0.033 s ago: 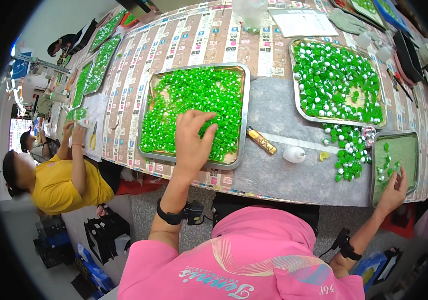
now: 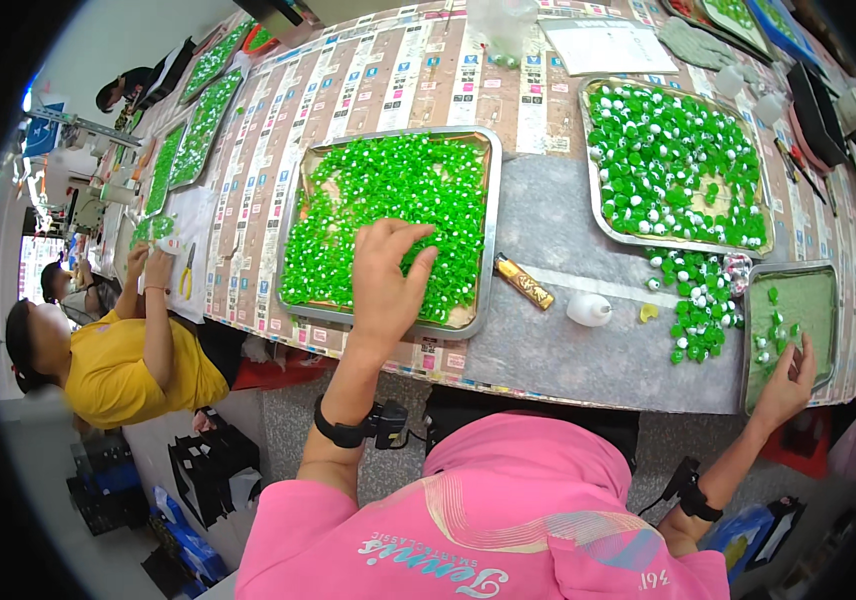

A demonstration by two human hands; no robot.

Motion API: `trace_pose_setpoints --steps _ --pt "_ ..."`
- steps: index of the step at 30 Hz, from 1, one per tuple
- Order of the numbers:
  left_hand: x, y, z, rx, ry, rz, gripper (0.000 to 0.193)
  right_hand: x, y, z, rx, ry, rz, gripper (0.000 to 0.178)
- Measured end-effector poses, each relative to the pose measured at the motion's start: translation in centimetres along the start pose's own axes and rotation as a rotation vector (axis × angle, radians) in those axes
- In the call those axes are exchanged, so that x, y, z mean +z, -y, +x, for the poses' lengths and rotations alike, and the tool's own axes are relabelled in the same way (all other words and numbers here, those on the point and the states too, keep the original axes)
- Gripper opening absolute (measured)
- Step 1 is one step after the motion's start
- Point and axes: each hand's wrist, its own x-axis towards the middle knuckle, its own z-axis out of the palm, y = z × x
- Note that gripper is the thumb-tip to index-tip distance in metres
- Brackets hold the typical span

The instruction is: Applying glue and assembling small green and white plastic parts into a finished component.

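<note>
My left hand (image 2: 388,285) hovers at the front of a metal tray (image 2: 493,210) heaped with small green plastic pieces (image 2: 378,190), many with white spots. Its thumb and forefinger are curved and apart, with nothing visible between them. At the far right, my right hand (image 2: 786,388) reaches over the near edge of a smaller tray (image 2: 810,300) with a green bottom. Its fingers are apart, close to a few green-and-white pieces (image 2: 776,335) lying there. Beside that tray is a loose pile of green-and-white pieces (image 2: 698,310).
Between the trays lie a gold-and-black stick-like object (image 2: 524,282), a white squeeze bottle (image 2: 588,309) and a yellow cap (image 2: 648,313). A larger tray (image 2: 683,243) of green-and-white balls stands back right. To the left, a person in yellow (image 2: 148,370) works near yellow pliers (image 2: 187,272).
</note>
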Motion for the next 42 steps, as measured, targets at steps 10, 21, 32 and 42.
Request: trace_pose_setpoints --steps 10,21,32,42 --pt "1.3 0.5 0.3 0.096 0.054 -0.063 0.017 2.3 10.3 -3.7 -0.31 0.277 0.328 0.02" --pt "0.1 -2.4 -1.3 -0.38 0.129 -1.06 0.012 5.6 18.1 -9.6 -0.289 0.742 0.606 0.051" --pt "2.9 -5.2 -3.5 -0.639 0.52 -1.608 0.019 4.4 17.7 -10.1 -0.203 0.958 0.829 0.044" --pt "4.4 -6.9 -4.3 -0.572 0.63 -1.398 0.015 2.9 18.9 -10.8 0.188 1.222 1.13 0.042"
